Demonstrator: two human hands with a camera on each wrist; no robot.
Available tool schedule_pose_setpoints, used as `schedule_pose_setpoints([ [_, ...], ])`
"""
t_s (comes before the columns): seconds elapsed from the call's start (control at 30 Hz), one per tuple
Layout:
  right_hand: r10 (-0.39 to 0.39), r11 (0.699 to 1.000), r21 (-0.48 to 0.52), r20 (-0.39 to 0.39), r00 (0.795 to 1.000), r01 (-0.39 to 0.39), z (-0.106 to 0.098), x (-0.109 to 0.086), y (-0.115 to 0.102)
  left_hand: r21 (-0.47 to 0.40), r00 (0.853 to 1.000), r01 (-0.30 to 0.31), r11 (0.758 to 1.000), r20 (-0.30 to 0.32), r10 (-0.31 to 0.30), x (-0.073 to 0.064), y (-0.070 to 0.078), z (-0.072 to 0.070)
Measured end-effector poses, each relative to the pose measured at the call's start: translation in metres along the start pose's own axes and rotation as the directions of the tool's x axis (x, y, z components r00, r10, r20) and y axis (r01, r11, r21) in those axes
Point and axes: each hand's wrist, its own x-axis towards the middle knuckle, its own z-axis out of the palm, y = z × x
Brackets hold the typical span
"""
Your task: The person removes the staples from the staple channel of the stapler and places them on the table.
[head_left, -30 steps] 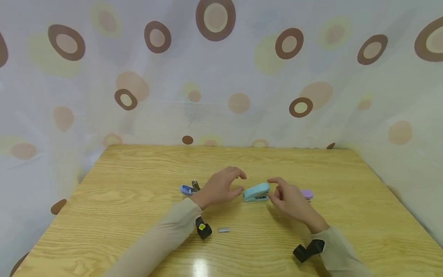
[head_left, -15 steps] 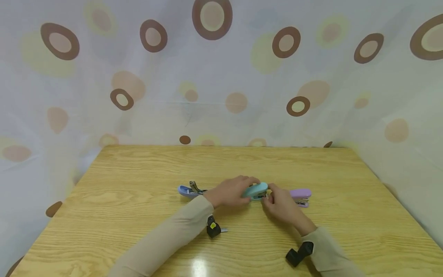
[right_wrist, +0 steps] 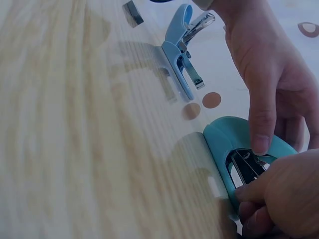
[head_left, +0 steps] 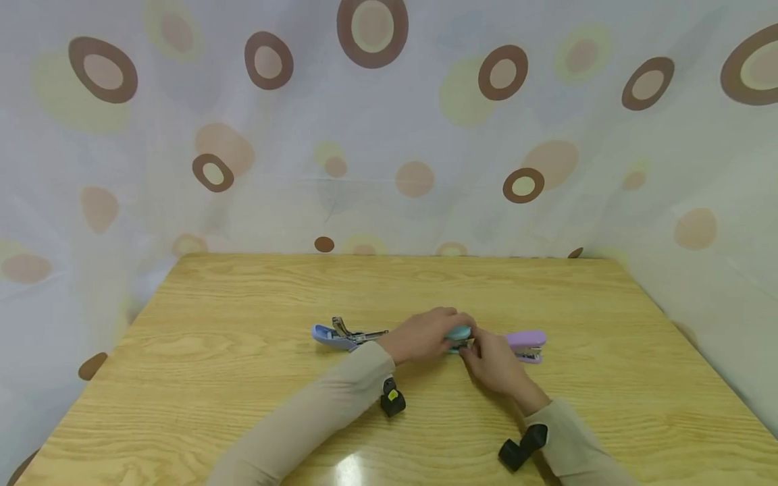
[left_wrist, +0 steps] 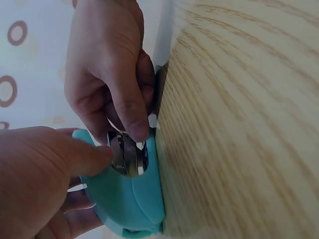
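A turquoise stapler [head_left: 458, 333] stands on the table between both hands, its metal inner part showing in the left wrist view. My left hand [head_left: 428, 334] grips its top arm, with the thumb on the near side and the fingers over the far side [left_wrist: 35, 174]. At the stapler's front end, my right hand [head_left: 498, 361] pinches the lower part near the base with thumb and fingers [right_wrist: 299, 194]. The right fingertips are partly hidden behind the stapler and the thumb.
Left of the hands lies a blue stapler [head_left: 328, 335], its cover swung wide back. A purple stapler [head_left: 527, 339] sits just right, partly behind the right hand. A small strip of staples [right_wrist: 133, 13] lies near the blue stapler. A patterned curtain [head_left: 413, 216] hangs behind the table.
My left hand has moved right and taken hold of the turquoise stapler. My right hand has come in slightly to its front end. The staple strip is now hidden in the head view.
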Motion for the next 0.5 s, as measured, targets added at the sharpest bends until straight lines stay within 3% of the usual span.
schedule_pose_setpoints([
  [0.2,0.015,1.0,-0.012,-0.021,1.0,-0.015,-0.0005,0.0015,-0.0018,0.04,0.999,0.005,0.999,0.037,-0.006,0.0037,0.0049,-0.0039],
  [0.5,0.039,0.999,0.001,-0.02,0.999,-0.039,-0.0002,-0.0017,-0.002,0.086,0.999,-0.045,0.995,0.014,0.044,0.0018,0.0096,0.0011],
])
